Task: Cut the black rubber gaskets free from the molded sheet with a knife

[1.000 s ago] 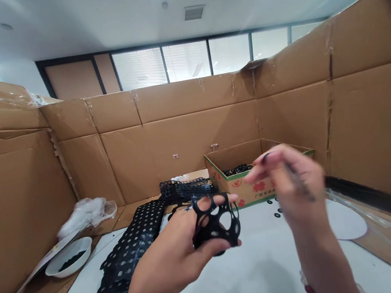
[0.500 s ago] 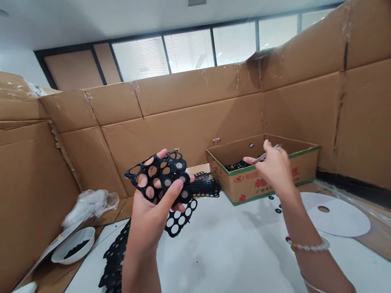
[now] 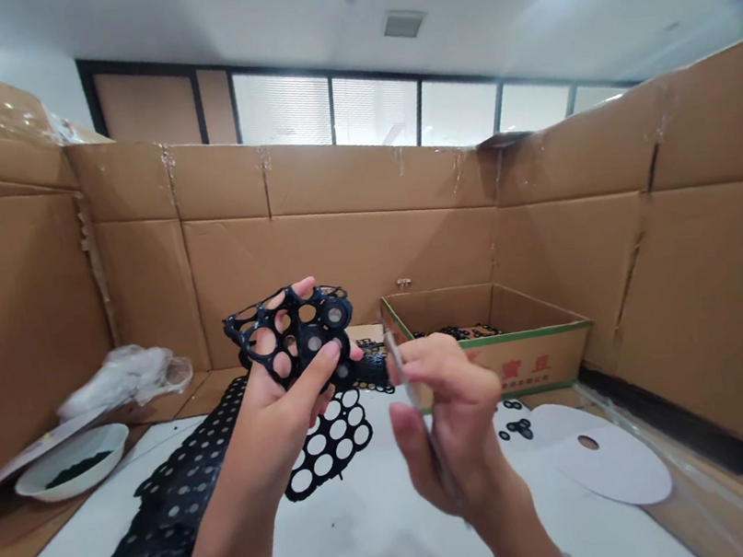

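My left hand (image 3: 295, 397) is closed around a folded black rubber sheet (image 3: 314, 334) punched with round holes, its thumb pressing on the front. Some holes still hold round pieces; others are bare rings. My right hand (image 3: 457, 405), a little blurred, grips slim metal tweezers (image 3: 394, 359) that point upward, a short gap to the right of the sheet. Below my left hand, another holed black sheet (image 3: 310, 463) lies on the white table (image 3: 370, 549). A pile of black sheets (image 3: 163, 524) with discs in them spreads beside my left forearm.
An open cardboard box (image 3: 529, 357) with black pieces inside stands at the back right. Small black rings (image 3: 521, 428) lie before it, near a white disc (image 3: 621, 455). A white bowl (image 3: 106, 439) and clear plastic (image 3: 135, 374) are at left. Cardboard walls (image 3: 337, 237) surround the table.
My right hand has come from above the box to the left and down, near the sheet, with the tweezers. My left hand keeps its hold. The view has tilted and shifted.
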A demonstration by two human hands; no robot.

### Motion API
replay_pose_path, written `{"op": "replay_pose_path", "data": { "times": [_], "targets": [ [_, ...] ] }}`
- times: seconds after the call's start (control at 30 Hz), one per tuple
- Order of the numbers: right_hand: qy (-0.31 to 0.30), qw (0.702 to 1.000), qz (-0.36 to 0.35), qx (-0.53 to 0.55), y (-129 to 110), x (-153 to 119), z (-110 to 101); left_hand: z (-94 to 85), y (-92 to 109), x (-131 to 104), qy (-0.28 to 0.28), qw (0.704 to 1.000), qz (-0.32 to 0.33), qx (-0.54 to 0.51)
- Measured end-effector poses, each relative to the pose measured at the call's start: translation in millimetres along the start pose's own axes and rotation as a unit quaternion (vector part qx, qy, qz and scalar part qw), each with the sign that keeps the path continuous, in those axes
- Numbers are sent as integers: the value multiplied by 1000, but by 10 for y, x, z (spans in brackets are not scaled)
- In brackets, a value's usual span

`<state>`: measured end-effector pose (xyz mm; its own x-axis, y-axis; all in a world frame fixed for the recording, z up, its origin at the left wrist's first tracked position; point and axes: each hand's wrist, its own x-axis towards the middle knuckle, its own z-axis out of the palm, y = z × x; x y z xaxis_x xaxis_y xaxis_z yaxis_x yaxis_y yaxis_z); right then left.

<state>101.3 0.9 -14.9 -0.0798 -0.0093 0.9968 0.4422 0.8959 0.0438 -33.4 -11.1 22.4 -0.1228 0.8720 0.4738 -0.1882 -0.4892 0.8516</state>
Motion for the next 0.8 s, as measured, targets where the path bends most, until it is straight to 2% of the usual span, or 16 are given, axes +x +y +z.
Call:
{"op": "replay_pose_path", "data": {
  "times": [0.1, 0.2, 0.3, 0.5, 0.6, 0.8],
  "targets": [
    [-45, 997, -48, -39, -35, 43, 29, 17, -33, -6, -28, 998, 46, 7],
    [-48, 997, -50, -15, -20, 20, 76, 47, -62, -2, -45, 994, 96, -14],
    [-30, 999, -40, 14, 25, -44, 114, 81, -86, 1, -21, 992, 123, -16],
    [-29, 999, -25, 31, 59, -88, 137, 89, -117, -10, 18, 989, 140, 51],
    [-24, 999, -48, -7, 55, -71, 144, 86, -115, -16, 17, 986, 146, 72],
    [91, 982, -126, -110, 105, -151, 250, 128, -248, -40, -11, 967, 210, 146]
  ]
}}
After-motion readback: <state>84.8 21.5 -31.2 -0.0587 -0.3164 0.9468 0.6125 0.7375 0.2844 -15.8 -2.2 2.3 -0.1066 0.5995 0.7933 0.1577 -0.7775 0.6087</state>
